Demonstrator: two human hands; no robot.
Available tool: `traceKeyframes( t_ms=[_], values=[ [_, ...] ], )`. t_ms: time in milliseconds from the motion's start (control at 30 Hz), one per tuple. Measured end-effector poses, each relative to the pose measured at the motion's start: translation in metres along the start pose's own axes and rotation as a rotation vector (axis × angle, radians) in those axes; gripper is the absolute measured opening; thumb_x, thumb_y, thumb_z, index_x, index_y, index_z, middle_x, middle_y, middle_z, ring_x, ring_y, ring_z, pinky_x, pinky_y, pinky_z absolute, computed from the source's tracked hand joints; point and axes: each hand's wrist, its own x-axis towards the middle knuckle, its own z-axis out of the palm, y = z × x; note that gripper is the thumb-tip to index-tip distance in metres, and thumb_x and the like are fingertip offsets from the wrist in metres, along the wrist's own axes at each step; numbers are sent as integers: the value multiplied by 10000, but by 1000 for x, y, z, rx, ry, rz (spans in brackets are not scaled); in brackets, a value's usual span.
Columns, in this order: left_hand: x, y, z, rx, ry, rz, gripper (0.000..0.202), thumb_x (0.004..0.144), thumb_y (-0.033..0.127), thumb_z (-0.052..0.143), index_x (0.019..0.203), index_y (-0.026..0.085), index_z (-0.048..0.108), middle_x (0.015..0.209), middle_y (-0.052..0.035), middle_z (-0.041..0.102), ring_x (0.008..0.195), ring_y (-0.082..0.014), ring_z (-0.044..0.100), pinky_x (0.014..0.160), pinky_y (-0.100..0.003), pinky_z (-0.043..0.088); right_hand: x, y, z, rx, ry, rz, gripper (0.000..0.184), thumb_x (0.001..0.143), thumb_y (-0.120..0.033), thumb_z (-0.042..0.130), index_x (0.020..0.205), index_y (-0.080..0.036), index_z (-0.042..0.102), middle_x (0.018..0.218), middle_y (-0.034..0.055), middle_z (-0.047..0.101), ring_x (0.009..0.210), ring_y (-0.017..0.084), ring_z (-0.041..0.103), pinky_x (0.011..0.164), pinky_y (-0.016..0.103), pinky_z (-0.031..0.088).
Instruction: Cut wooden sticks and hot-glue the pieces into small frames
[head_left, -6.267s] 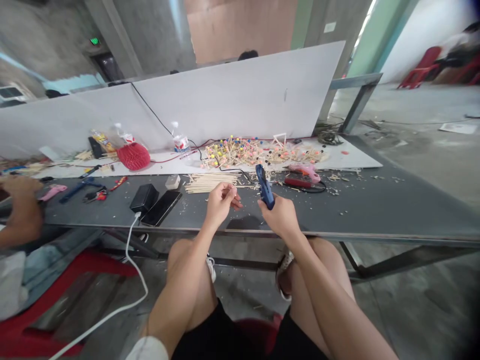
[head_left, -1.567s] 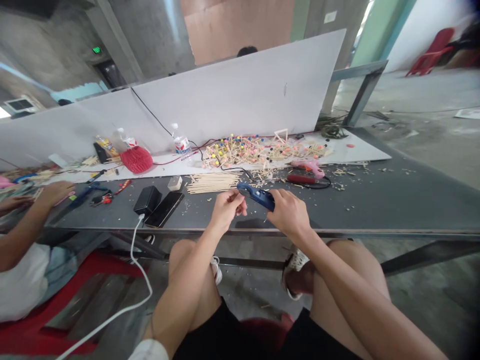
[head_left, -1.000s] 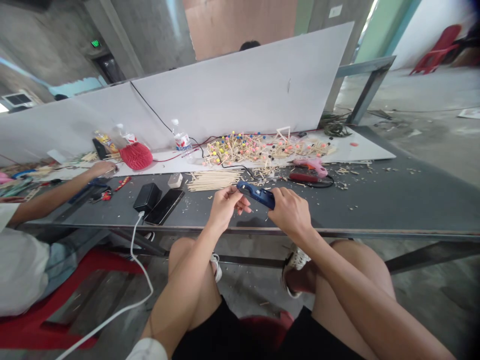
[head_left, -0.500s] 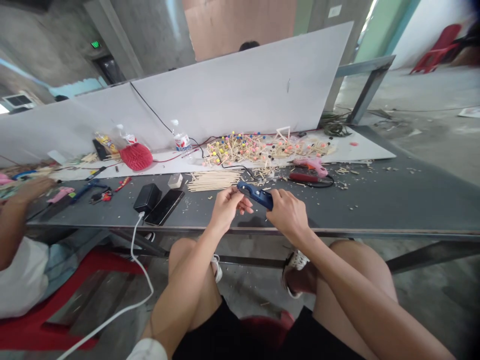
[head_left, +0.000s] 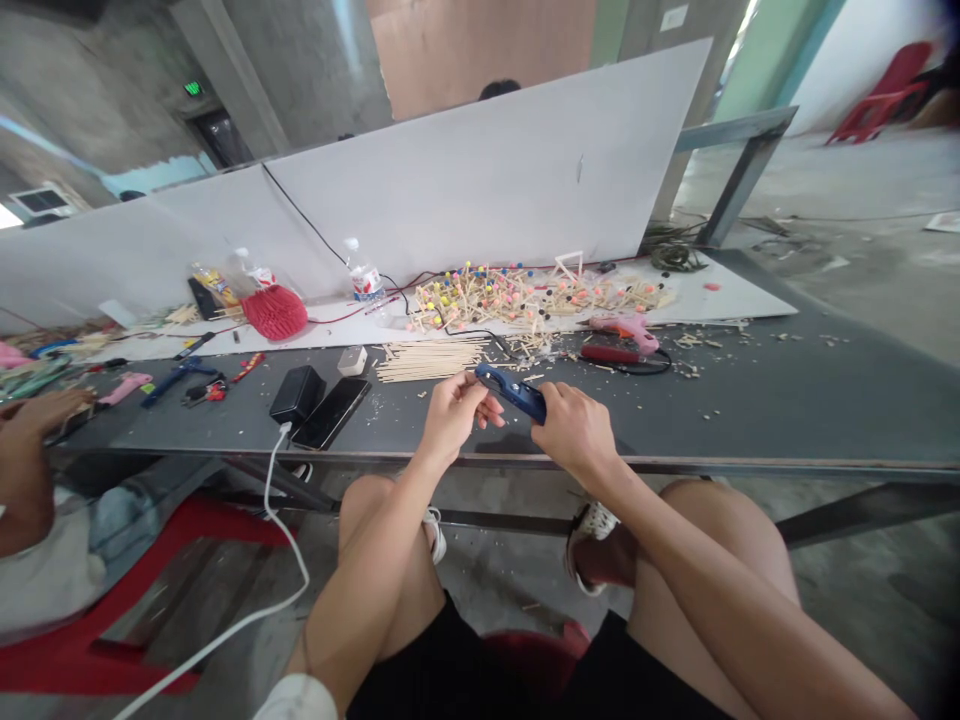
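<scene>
My right hand (head_left: 574, 430) grips a blue glue gun (head_left: 512, 390), its nozzle pointing left toward my left hand (head_left: 452, 410). That left hand is pinched shut right at the nozzle on something too small to make out. Both hands hover over the near edge of the grey table (head_left: 750, 410). Just beyond them lies a bundle of thin wooden sticks (head_left: 427, 361). Farther back is a heap of stick pieces with coloured beads (head_left: 525, 293) on a white sheet.
A pink glue gun (head_left: 624, 327) and a red tool (head_left: 609, 354) lie right of the sticks. A phone (head_left: 331, 399), black box (head_left: 297, 393) and white cable (head_left: 281, 560) sit left. Another person's hand (head_left: 37, 415) works at far left. A white board (head_left: 487, 190) stands behind.
Since 6.3 s ago the blue glue gun has tipped from upright to nearly level, nozzle toward my left hand. The other person's arm reached over the table and drew back.
</scene>
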Motion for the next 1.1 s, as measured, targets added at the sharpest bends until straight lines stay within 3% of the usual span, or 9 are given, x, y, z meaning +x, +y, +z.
traceKeyframes(
  t_ms=[1100],
  values=[
    [-4,-1,-3,26,-19,36,238,826,366,646,745,150,583,601,-17,644,455,-127,634,414,-210,356,-5,-2,-1,-65,-43,-44,143,821,-247,529,921,-160,582,862,85,657,762,221,630,587,305,311]
  ],
)
